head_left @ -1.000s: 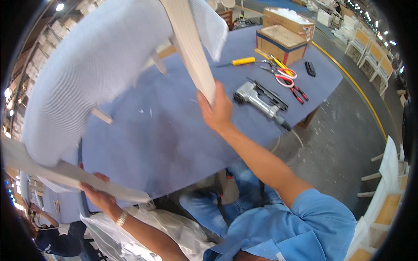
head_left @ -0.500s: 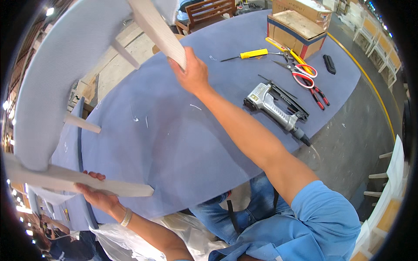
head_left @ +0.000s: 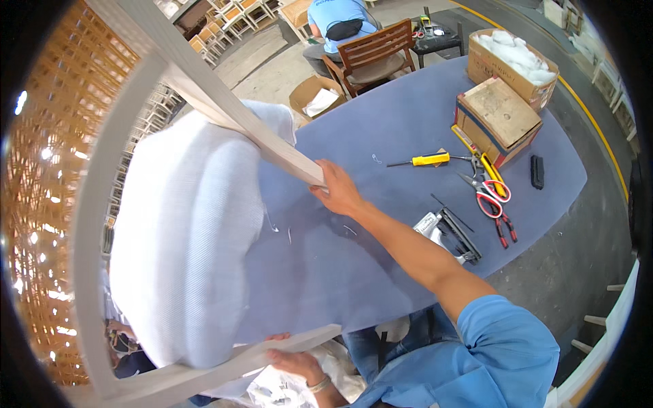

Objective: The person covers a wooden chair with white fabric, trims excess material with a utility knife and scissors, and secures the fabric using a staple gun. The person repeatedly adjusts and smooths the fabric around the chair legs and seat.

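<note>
A pale wooden chair (head_left: 95,217) with a light grey fabric seat (head_left: 183,238) is held up on its side at the left of the table. My right hand (head_left: 340,190) is wrapped round the end of its upper leg (head_left: 258,136). Below, my left hand (head_left: 296,364) grips the lower leg (head_left: 224,362) near its end, at the table's front edge; part of its fingers is hidden behind the wood. Right of my right forearm lies a silver and black staple gun (head_left: 445,234), partly covered by the arm.
On the blue-grey padded table (head_left: 320,285) lie a yellow-handled screwdriver (head_left: 428,160), red-and-white scissors (head_left: 488,197), red-handled pliers (head_left: 507,231) and a black object (head_left: 537,172). A cardboard box (head_left: 500,115) stands behind them. Beyond the table, a person (head_left: 337,24) sits near a brown chair (head_left: 376,51).
Both hands have turned the chair, bringing its seat and frame round, and a woven tan surface now shows at the left. The view has shifted, showing more beyond the table.
</note>
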`<state>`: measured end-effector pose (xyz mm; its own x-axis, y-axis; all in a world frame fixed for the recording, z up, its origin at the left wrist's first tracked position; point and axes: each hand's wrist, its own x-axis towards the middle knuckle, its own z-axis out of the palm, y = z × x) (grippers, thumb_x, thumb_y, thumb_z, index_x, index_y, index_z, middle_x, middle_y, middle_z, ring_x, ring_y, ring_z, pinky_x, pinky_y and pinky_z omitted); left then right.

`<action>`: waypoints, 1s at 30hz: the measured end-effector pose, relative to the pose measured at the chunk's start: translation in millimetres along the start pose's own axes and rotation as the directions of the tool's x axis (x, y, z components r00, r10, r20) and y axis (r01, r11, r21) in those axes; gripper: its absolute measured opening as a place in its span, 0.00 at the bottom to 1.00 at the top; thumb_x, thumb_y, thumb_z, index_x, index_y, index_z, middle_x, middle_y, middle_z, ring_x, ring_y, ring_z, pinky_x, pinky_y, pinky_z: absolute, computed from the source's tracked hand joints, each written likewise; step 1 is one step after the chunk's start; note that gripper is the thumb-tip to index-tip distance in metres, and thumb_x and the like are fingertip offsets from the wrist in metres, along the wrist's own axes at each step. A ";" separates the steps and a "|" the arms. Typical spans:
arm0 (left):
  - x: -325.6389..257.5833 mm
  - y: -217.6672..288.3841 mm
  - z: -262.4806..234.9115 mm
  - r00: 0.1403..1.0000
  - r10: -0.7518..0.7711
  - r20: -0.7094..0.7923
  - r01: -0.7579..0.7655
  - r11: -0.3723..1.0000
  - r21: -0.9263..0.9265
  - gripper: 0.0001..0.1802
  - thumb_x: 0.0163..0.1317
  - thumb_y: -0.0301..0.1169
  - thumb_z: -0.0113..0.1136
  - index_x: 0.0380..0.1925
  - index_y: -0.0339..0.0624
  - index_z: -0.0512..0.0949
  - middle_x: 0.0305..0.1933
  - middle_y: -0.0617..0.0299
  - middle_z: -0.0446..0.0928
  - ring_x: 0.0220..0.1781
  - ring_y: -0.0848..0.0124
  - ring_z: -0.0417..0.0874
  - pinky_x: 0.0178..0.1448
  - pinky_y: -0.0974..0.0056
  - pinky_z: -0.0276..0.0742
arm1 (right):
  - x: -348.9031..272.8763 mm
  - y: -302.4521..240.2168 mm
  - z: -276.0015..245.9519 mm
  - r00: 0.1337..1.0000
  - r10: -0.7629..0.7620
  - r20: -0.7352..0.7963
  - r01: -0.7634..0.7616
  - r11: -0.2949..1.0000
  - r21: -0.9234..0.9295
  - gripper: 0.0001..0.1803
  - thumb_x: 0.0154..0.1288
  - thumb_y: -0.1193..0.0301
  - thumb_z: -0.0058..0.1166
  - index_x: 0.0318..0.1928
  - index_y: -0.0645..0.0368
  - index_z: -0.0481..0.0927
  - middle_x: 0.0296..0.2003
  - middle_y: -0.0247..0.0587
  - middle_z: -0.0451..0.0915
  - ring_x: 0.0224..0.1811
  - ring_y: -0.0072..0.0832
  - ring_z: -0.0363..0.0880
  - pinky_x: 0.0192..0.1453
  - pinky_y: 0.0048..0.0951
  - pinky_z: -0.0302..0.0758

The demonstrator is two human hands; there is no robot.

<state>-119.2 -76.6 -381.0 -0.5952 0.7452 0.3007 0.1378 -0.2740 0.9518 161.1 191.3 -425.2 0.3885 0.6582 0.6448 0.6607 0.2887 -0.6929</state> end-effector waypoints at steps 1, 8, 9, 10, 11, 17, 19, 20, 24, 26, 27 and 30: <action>-8.8 4.1 8.0 0.998 -0.019 -0.054 0.019 1.000 0.015 0.35 0.73 0.61 0.45 0.47 0.33 0.72 0.37 0.59 0.73 0.38 0.68 0.75 0.46 0.62 0.76 | -0.2 -8.0 -10.2 1.000 -0.013 -0.024 0.010 0.993 -0.116 0.23 0.66 0.63 0.62 0.57 0.60 0.75 0.49 0.48 0.81 0.49 0.46 0.82 0.51 0.41 0.78; -57.5 37.5 91.5 0.980 -0.185 0.070 0.175 0.976 0.130 0.28 0.73 0.44 0.56 0.58 0.27 0.67 0.49 0.51 0.77 0.47 0.63 0.77 0.53 0.58 0.77 | 16.7 -186.1 -294.4 0.961 -0.097 0.260 -0.189 0.457 0.869 0.05 0.66 0.77 0.57 0.41 0.60 0.82 0.39 0.41 0.83 0.35 0.29 0.83 0.44 0.26 0.79; -61.2 29.5 102.1 0.977 -0.192 0.092 0.182 0.978 0.101 0.27 0.72 0.41 0.58 0.58 0.28 0.66 0.51 0.51 0.76 0.49 0.64 0.76 0.55 0.59 0.76 | 21.2 -208.6 -325.6 0.951 -0.236 0.201 -0.049 0.527 0.849 0.05 0.61 0.78 0.59 0.38 0.57 0.81 0.34 0.41 0.83 0.30 0.31 0.81 0.37 0.29 0.77; -64.0 21.7 108.4 0.976 -0.198 0.094 0.191 0.978 0.079 0.27 0.71 0.38 0.60 0.58 0.29 0.65 0.53 0.51 0.75 0.52 0.65 0.75 0.56 0.60 0.76 | 26.7 -231.6 -352.7 0.915 -0.377 0.144 0.097 0.552 0.828 0.07 0.57 0.78 0.62 0.35 0.53 0.81 0.29 0.40 0.82 0.26 0.32 0.80 0.30 0.31 0.75; -66.7 23.0 112.8 0.962 -0.252 0.103 0.247 0.967 0.066 0.25 0.71 0.37 0.61 0.58 0.31 0.66 0.55 0.51 0.74 0.55 0.66 0.74 0.58 0.61 0.75 | 31.4 -257.1 -379.7 0.856 -0.510 0.086 0.246 0.548 0.800 0.10 0.53 0.79 0.64 0.32 0.49 0.80 0.24 0.40 0.82 0.21 0.33 0.78 0.23 0.33 0.72; -73.2 56.4 134.3 0.901 -0.334 0.277 0.361 0.931 -0.049 0.21 0.70 0.33 0.62 0.55 0.35 0.68 0.58 0.53 0.73 0.60 0.68 0.75 0.66 0.62 0.70 | 6.3 -312.6 -407.1 0.915 -0.281 -0.289 0.322 0.080 0.943 0.10 0.62 0.72 0.63 0.41 0.38 0.84 0.22 0.40 0.78 0.15 0.23 0.67 0.20 0.25 0.63; -70.0 54.5 120.4 0.884 -0.263 0.385 0.292 0.956 -0.016 0.23 0.69 0.35 0.64 0.56 0.35 0.69 0.56 0.56 0.76 0.61 0.69 0.75 0.67 0.62 0.68 | 10.2 -298.5 -417.9 0.893 -0.416 -0.174 0.195 0.010 0.981 0.11 0.56 0.77 0.64 0.36 0.43 0.82 0.24 0.42 0.82 0.18 0.29 0.73 0.21 0.29 0.68; -67.3 50.3 114.2 0.867 -0.255 0.427 0.296 0.955 -0.030 0.23 0.68 0.33 0.65 0.56 0.34 0.69 0.58 0.55 0.75 0.59 0.69 0.76 0.65 0.62 0.69 | 14.8 -289.2 -421.3 0.814 -0.571 -0.108 0.095 -0.053 0.994 0.12 0.52 0.81 0.64 0.34 0.48 0.81 0.27 0.45 0.85 0.21 0.33 0.79 0.22 0.32 0.73; -60.2 35.2 78.3 0.714 -0.385 0.584 0.324 0.922 0.212 0.23 0.67 0.31 0.65 0.57 0.31 0.71 0.62 0.52 0.74 0.59 0.67 0.78 0.67 0.64 0.69 | -4.7 -312.4 -401.9 0.878 -0.313 -0.362 0.355 -0.080 0.931 0.08 0.65 0.70 0.62 0.41 0.38 0.85 0.19 0.38 0.75 0.13 0.21 0.64 0.17 0.23 0.58; -67.2 26.9 59.8 0.737 -0.388 0.553 0.340 0.920 0.192 0.25 0.67 0.31 0.65 0.59 0.31 0.71 0.62 0.51 0.74 0.60 0.66 0.77 0.66 0.63 0.70 | -12.3 -311.0 -406.7 0.913 -0.337 -0.228 0.225 -0.049 0.973 0.09 0.64 0.72 0.60 0.41 0.40 0.84 0.20 0.39 0.76 0.14 0.23 0.66 0.17 0.25 0.60; -70.3 25.0 51.1 0.744 -0.389 0.543 0.347 0.920 0.183 0.26 0.67 0.31 0.65 0.61 0.31 0.71 0.63 0.50 0.74 0.60 0.66 0.77 0.66 0.63 0.70 | -10.9 -307.8 -408.8 0.911 -0.378 -0.164 0.161 -0.041 0.986 0.10 0.62 0.74 0.60 0.40 0.42 0.83 0.21 0.40 0.78 0.15 0.25 0.68 0.18 0.27 0.63; -66.1 14.5 16.1 0.706 -0.501 0.501 0.591 0.806 -0.027 0.27 0.69 0.34 0.59 0.66 0.37 0.69 0.63 0.50 0.74 0.62 0.58 0.77 0.65 0.53 0.73 | 10.8 -280.3 -415.1 0.817 -0.565 0.115 -0.083 0.083 0.993 0.10 0.53 0.80 0.63 0.34 0.52 0.81 0.28 0.46 0.84 0.22 0.35 0.80 0.24 0.31 0.73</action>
<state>-65.1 -120.0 -386.0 -0.0924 0.9677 -0.2346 -0.2621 0.2037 0.9433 246.8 -171.1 -90.1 -0.1299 0.4545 0.8812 -0.6154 0.6600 -0.4310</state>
